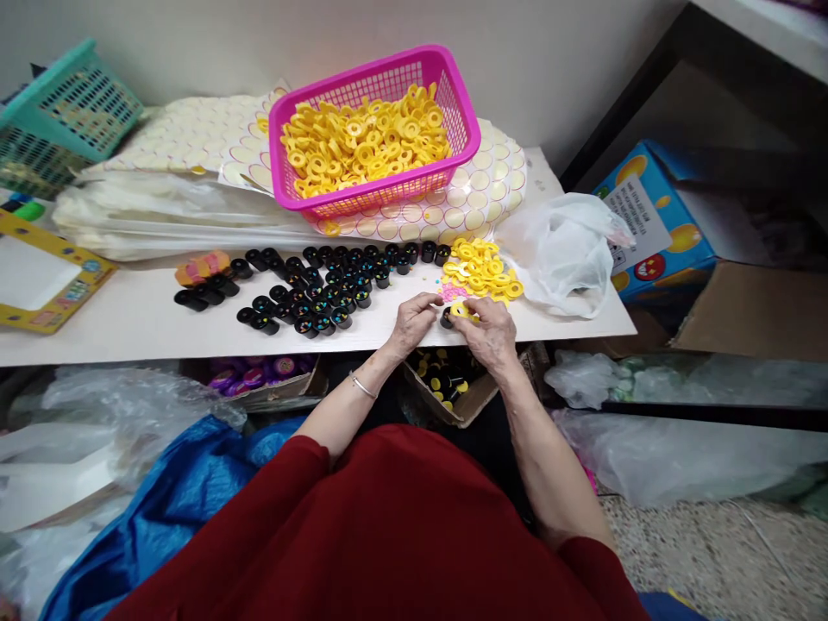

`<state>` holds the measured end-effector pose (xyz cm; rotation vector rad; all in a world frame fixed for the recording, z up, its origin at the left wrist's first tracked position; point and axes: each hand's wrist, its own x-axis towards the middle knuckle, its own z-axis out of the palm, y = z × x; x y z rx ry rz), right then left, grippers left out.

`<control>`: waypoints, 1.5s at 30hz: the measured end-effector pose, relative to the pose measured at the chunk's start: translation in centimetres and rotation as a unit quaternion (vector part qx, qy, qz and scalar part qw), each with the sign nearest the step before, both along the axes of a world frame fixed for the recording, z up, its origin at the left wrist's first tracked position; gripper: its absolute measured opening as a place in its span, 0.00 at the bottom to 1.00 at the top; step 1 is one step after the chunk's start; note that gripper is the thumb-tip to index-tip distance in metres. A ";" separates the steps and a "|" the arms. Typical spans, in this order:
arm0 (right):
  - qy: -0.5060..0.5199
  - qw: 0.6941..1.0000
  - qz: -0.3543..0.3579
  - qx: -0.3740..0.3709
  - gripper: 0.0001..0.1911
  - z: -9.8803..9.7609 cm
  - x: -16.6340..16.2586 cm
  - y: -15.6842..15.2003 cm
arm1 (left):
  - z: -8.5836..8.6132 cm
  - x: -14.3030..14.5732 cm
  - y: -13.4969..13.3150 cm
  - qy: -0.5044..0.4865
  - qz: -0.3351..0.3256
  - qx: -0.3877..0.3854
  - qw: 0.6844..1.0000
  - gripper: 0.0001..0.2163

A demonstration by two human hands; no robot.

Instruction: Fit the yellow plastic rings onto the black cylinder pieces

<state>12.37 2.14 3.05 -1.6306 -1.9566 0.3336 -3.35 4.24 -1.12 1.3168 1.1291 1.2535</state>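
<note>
At the front of the white board, my right hand [492, 331] is closed on a yellow ring-shaped cap [461, 310]. A small black cup [446, 318] stands right beside its fingertips; whether they touch the cup I cannot tell. To the left, my left hand [415, 323] has thumb and forefinger drawn together at the edge of some tiny pink pieces [454, 292]. Anything between those fingertips is too small to make out. Behind the hands lies a loose heap of yellow ring caps [482, 267]. Many black cups [323, 293] stand to the left, several with coloured bits inside.
A pink basket [294, 205] full of yellow rings stands at the back on printed sheets [504, 172]. On the right are a white plastic bag [562, 259] and a blue carton [653, 216]. Below the board edge sits an open cardboard box [462, 414] holding black-and-yellow pieces.
</note>
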 end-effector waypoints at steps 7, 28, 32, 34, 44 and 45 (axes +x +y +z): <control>-0.095 0.995 0.028 -0.008 0.14 0.2 -0.7 0.0 | 0.8 0.4 0.0 -0.024 -0.011 -0.024 0.999 0.15; 0.542 0.794 -0.121 -0.247 0.17 -1.8 -3.5 1.3 | 2.0 1.5 -0.7 -0.062 -0.022 -0.176 0.982 0.14; 0.567 0.766 -0.148 -0.262 0.17 -1.5 -3.7 1.0 | 1.9 2.4 -1.2 -0.079 0.051 -0.180 0.979 0.14; 0.566 0.769 -0.155 -0.251 0.17 -1.6 -3.9 1.0 | 1.8 2.5 -1.1 -0.069 0.062 -0.176 0.980 0.13; 0.583 0.750 -0.179 -0.257 0.14 -1.3 -4.1 1.2 | 1.6 1.5 -1.0 -0.025 -0.023 -0.161 0.986 0.20; 0.578 0.753 -0.180 -0.259 0.14 -1.1 -4.0 1.2 | 1.5 1.3 -0.9 -0.018 -0.037 -0.150 0.988 0.20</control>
